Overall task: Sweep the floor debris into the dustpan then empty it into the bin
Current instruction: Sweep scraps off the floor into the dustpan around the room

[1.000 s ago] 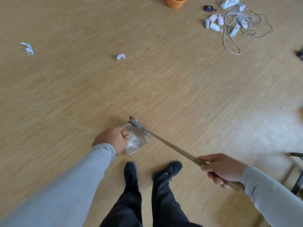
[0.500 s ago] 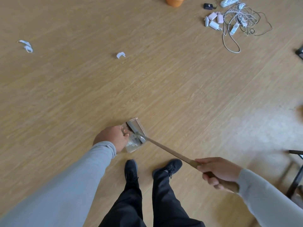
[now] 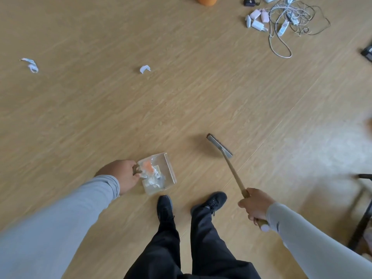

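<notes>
So the left hand [image 3: 120, 175] is down at the floor, gripping the handle end of a clear dustpan [image 3: 169, 174], though the fingers are mostly tucked out of sight so the exact hold is hard to read. The dustpan sits on the wood floor [image 3: 100, 117] just in front of the left shoe [image 3: 165, 208], with a clump of white scraps and something orange [image 3: 148, 165] inside, too blurry to say what any of it is. The right hand [image 3: 254, 206] is clenched around the wooden handle of the brush [image 3: 219, 146], whose head sits off to the right of the dustpan, not touching it; can't tell if the bristles are actually on the floor. Two white paper scraps are lying loose further out, one [image 3: 145, 69] mid-floor and one [image 3: 30, 65] far left. Up at the far edge there's an orange bin [image 3: 207, 0], cut off by the frame, and a tangle of white cables and chargers [image 3: 285, 17] far right. A dark piece of furniture [image 3: 362, 214] is cropped at the right edge.
</notes>
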### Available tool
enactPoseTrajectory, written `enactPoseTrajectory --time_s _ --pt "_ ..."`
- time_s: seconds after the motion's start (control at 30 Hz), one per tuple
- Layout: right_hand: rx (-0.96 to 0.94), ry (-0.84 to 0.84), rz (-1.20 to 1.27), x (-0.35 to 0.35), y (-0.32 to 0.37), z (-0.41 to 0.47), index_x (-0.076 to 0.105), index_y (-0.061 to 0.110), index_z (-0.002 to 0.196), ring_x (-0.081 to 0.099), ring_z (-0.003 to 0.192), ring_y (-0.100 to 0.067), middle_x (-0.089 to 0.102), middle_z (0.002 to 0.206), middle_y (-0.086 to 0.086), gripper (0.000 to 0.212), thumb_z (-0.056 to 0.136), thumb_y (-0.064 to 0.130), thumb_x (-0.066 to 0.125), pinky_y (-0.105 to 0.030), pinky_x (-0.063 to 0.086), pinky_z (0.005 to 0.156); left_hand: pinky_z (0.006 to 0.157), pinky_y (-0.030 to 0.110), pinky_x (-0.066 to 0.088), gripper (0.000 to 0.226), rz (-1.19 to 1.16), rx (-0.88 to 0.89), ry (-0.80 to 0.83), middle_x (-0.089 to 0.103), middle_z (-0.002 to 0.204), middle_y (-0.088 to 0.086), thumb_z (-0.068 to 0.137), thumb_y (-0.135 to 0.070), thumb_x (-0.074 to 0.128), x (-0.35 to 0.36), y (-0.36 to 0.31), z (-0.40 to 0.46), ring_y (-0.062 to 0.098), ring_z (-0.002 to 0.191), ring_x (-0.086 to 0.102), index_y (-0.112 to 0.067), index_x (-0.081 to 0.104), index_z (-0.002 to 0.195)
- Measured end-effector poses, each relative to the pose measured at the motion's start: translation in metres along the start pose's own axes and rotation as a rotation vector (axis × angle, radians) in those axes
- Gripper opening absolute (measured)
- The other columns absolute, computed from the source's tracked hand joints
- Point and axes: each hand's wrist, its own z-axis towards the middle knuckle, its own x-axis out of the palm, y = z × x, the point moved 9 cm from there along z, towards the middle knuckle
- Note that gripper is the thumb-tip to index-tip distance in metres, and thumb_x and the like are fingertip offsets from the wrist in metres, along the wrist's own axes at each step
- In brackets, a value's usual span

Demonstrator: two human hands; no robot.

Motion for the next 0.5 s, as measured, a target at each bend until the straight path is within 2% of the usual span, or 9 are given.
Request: enactPoseTrajectory --time_s 0.07,0.13,0.2,0.27,0.33,0.4,0.5 --pt "0.013 0.057 -0.055 0.028 0.007 0.005 0.055 0.009 0.087 0.055 0.05 -0.019 0.058 0.066 -0.009 0.003 0.089 0.007 0.055 -0.026 0.048 0.047 0.07 0.032 0.056 0.016 0.006 -0.004 -0.007 0.065 0.081 -0.01 0.094 -0.047 0.055 0.007 0.006 0.002 0.016 0.073 0.065 -0.033 0.062 0.1" --pt "0.0 0.135 -0.113 0.061 0.015 0.004 0.051 0.015 0.074 0.056 0.053 -0.015 0.059 0.067 -0.005 0.018 0.089 0.008 0.057 -0.023 0.049 0.049 0.068 0.032 0.056 0.015 0.0 -0.01 -0.01 0.065 0.081 -0.011 0.095 -0.047 0.055 0.012 0.008 -0.001 0.015 0.071 0.064 -0.035 0.062 0.101" --pt "-0.022 0.22 -0.146 0.09 0.023 -0.009 0.051 0.018 0.073 0.057 0.055 -0.014 0.06 0.07 -0.004 0.018 0.087 0.009 0.057 -0.024 0.051 0.054 0.064 0.031 0.054 0.017 0.001 -0.011 -0.011 0.064 0.081 -0.011 0.095 -0.047 0.054 0.014 0.007 -0.004 0.016 0.07 0.064 -0.034 0.061 0.102" --pt "-0.004 0.321 -0.069 0.109 0.025 -0.028 0.056 0.015 0.086 0.053 0.051 -0.013 0.057 0.071 -0.005 0.008 0.087 0.007 0.055 -0.026 0.05 0.052 0.061 0.029 0.051 0.018 0.0 0.0 -0.017 0.063 0.081 -0.011 0.096 -0.047 0.053 0.014 0.002 -0.005 0.016 0.069 0.063 -0.033 0.061 0.105" --pt "0.064 0.406 0.136 0.106 0.023 -0.042 0.058 0.012 0.112 0.044 0.045 -0.011 0.051 0.067 -0.003 0.024 0.09 0.004 0.051 -0.024 0.042 0.044 0.056 0.028 0.044 0.016 -0.012 0.003 -0.012 0.06 0.08 -0.011 0.097 -0.046 0.053 0.01 -0.001 -0.004 0.015 0.064 0.059 -0.035 0.059 0.107" --pt "0.081 0.442 0.317 0.083 0.021 -0.048 0.055 0.012 0.129 0.036 0.045 -0.011 0.047 0.062 -0.002 0.037 0.094 0.002 0.049 -0.021 0.035 0.04 0.055 0.028 0.042 0.018 -0.023 0.006 -0.005 0.058 0.079 -0.011 0.097 -0.045 0.053 0.008 0.001 -0.004 0.016 0.064 0.058 -0.034 0.059 0.109" --pt "0.133 0.42 0.609 0.036 0.008 -0.052 0.06 0.014 0.13 0.032 0.045 -0.011 0.045 0.064 -0.005 0.036 0.097 -0.001 0.052 -0.017 0.035 0.034 0.059 0.028 0.043 0.021 -0.023 0.013 -0.017 0.058 0.079 -0.011 0.097 -0.047 0.054 0.006 0.006 -0.006 0.018 0.071 0.061 -0.032 0.061 0.109"
